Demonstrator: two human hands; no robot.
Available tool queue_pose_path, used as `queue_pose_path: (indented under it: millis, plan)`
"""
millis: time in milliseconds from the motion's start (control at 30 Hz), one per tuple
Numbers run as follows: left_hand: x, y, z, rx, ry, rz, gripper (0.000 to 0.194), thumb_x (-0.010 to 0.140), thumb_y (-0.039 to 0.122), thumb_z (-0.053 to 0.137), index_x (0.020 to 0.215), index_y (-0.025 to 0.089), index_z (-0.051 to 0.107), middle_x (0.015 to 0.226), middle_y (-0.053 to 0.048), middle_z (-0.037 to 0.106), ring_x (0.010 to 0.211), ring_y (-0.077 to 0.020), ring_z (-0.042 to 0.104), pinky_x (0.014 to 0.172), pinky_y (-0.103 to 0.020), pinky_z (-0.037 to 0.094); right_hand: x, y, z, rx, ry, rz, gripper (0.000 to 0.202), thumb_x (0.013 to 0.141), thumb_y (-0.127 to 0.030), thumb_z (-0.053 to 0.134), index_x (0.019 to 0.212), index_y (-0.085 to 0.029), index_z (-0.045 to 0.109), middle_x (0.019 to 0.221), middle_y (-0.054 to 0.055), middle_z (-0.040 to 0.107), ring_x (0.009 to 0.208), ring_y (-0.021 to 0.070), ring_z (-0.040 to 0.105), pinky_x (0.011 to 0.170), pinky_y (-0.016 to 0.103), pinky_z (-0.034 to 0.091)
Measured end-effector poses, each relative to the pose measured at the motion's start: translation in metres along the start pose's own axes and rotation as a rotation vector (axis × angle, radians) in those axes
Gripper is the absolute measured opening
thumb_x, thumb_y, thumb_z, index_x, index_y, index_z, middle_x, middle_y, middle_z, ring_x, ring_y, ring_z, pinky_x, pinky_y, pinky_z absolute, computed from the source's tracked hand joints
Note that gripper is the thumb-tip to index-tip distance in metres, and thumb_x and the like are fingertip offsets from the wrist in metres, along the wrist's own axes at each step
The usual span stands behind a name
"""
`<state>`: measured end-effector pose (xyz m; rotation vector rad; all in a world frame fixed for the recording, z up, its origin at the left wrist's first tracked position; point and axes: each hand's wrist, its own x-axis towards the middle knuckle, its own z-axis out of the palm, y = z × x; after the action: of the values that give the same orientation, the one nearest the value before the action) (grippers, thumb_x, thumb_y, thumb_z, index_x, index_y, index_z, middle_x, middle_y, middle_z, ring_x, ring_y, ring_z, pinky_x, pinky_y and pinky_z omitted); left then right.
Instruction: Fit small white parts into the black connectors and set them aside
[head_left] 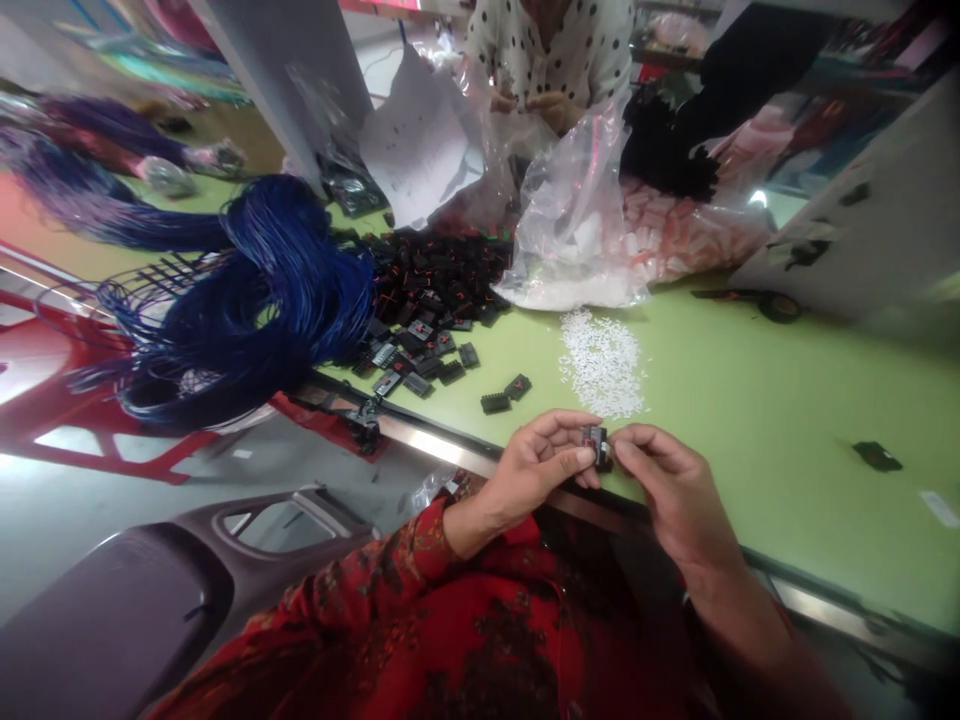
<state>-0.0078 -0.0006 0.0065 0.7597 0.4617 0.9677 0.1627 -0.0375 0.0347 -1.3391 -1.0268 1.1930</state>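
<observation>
My left hand (541, 462) is closed on a small black plastic connector housing (595, 440) with a reddish mark, held just above the table's front edge. Thumb and fingers grip it from the left. From the right, my right hand (667, 480) pinches with thumb and forefinger at the housing's side, where a tiny white piece (605, 449) shows between fingertips and housing. Just beyond my hands lies a spread of small white plastic pieces (602, 362). Two loose black housings (506, 394) rest to the left of it, near a large heap of the same housings (442, 275).
A big bundle of blue wires (277, 290) hangs over the left table edge. Clear plastic bags (577, 220) stand behind the white pieces. Scissors-like tool (776, 305) and a black piece (877, 457) lie right. A co-worker (555, 60) sits opposite; a chair (127, 600) stands at left.
</observation>
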Motion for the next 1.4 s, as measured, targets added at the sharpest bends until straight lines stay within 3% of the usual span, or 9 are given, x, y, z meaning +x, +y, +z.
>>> queue_pose_path:
  millis: [367,600,833,1133,1400]
  plan:
    - [-0.001,0.003,-0.001,0.096,-0.006,-0.035,0.041,0.084,0.03,0.083,0.12,0.014,0.073,0.092,-0.007,0.075,0.069,-0.013,0.072,0.07,-0.026,0.06,0.003,-0.008,-0.005,-0.116,-0.027,-0.03,0.011,0.078,-0.034,0.081,0.078,-0.023,0.08,0.076,0.004,0.077,0.072,0.0188,0.07,0.069,0.033,0.061]
    - [-0.002,-0.002,-0.001,0.162,0.016,0.03,0.04,0.085,0.029,0.082,0.121,0.015,0.074,0.09,-0.007,0.077,0.073,-0.0139,0.073,0.075,-0.027,0.061,-0.001,-0.012,0.002,-0.256,0.043,-0.141,0.015,0.081,-0.029,0.075,0.07,-0.021,0.073,0.065,0.0,0.068,0.06,0.014,0.061,0.057,0.026,0.054]
    - [-0.001,0.001,0.002,0.091,-0.025,0.018,0.038,0.086,0.028,0.082,0.121,0.016,0.074,0.092,-0.006,0.076,0.071,-0.0139,0.074,0.072,-0.026,0.061,-0.002,-0.017,-0.007,-0.164,-0.076,-0.07,0.016,0.086,-0.036,0.077,0.08,-0.022,0.079,0.076,0.003,0.075,0.071,0.0179,0.069,0.069,0.03,0.06]
    - [-0.001,-0.003,0.002,0.13,-0.008,0.032,0.037,0.087,0.026,0.081,0.122,0.017,0.073,0.091,-0.006,0.077,0.073,-0.014,0.075,0.075,-0.027,0.062,-0.001,-0.013,-0.003,-0.187,-0.011,-0.104,0.015,0.082,-0.028,0.076,0.07,-0.021,0.073,0.066,0.001,0.069,0.063,0.0151,0.064,0.061,0.027,0.056]
    - [-0.001,-0.005,0.001,0.129,0.002,0.016,0.041,0.086,0.032,0.082,0.121,0.015,0.072,0.091,-0.007,0.076,0.072,-0.0151,0.074,0.073,-0.028,0.062,-0.004,-0.012,-0.007,-0.205,-0.038,-0.117,0.015,0.087,-0.031,0.075,0.075,-0.021,0.074,0.072,0.001,0.07,0.069,0.0153,0.066,0.067,0.027,0.057]
